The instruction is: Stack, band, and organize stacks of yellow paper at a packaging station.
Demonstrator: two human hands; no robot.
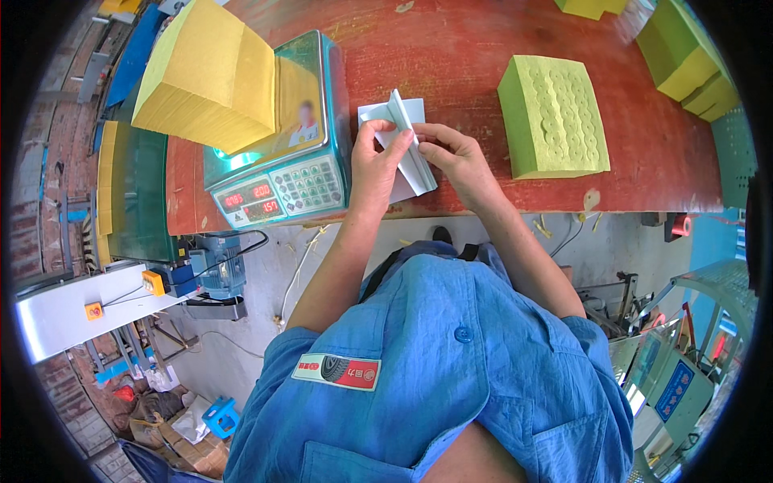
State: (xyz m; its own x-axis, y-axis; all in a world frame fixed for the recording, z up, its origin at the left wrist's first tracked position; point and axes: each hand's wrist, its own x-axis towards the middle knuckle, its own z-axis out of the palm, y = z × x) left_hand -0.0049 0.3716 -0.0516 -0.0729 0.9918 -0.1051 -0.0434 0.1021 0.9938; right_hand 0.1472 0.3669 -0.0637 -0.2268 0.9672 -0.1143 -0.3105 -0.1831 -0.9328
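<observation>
Both my hands are over the near edge of the red table, working on a small pile of thin white sheets point(415, 171), perhaps paper or plastic film. My left hand point(378, 157) pinches the raised, folded edge between thumb and fingers. From the other side, my right hand point(460, 161) grips the same edge with thumb and forefinger. Left of my hands stands a teal electronic scale point(302, 189) with lit red digits. A tall yellow paper block point(205, 80) rests on its plate. To the right, a yellow-green paper block point(551, 121) shows rows of punched round marks on top.
The red wooden table point(451, 36) carries more yellow blocks point(684, 52) at its far right. Below on the left are a blue motor point(219, 266) and a white panel with switch boxes point(88, 310). A perforated metal stool or frame point(717, 294) stands at right.
</observation>
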